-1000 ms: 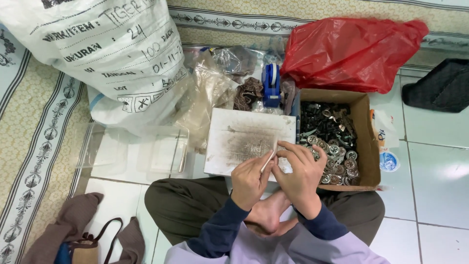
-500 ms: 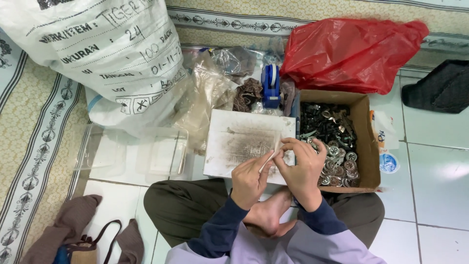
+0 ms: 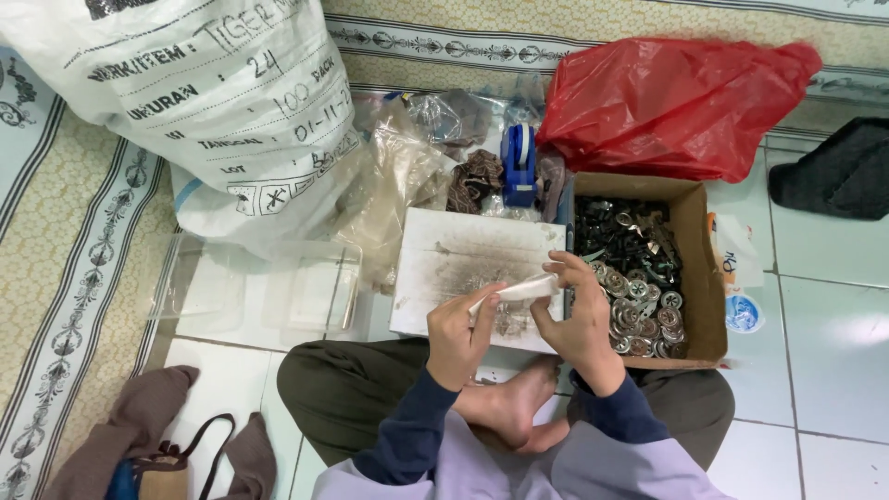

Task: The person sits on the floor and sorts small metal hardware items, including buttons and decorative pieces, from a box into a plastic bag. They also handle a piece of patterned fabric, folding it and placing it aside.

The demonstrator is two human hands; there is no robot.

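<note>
Sacking fills your ten o'clock: a big white woven plastic sack (image 3: 199, 111) with dark lettering leans over the patterned carpet. Below it, at eight o'clock, a clear shallow plastic tray (image 3: 259, 294) lies on the white floor tiles, and a brown cloth bag (image 3: 153, 440) sits near seven o'clock. Toward twelve, crumpled clear plastic bags (image 3: 407, 176) pile up beside a blue tape dispenser (image 3: 519, 165).

At centre, a white scuffed square board (image 3: 463, 264) rests before your crossed legs. Your left hand (image 3: 460, 335) is curled narrow, its fingertips pinching the near end of a small white slim paper-like strip (image 3: 519, 291). Your right hand (image 3: 582, 319) pinches the far end of the same strip between thumb and fingers, so the strip hangs between both hands just above the board's near edge.

At two o'clock, touching the board's right side, an open brown cardboard box (image 3: 699, 268) holds round silver and dark metal parts (image 3: 639, 287). Beyond it, at one o'clock, lies a crumpled red plastic bag (image 3: 676, 102); a black cloth (image 3: 838, 171) sits at three.
</note>
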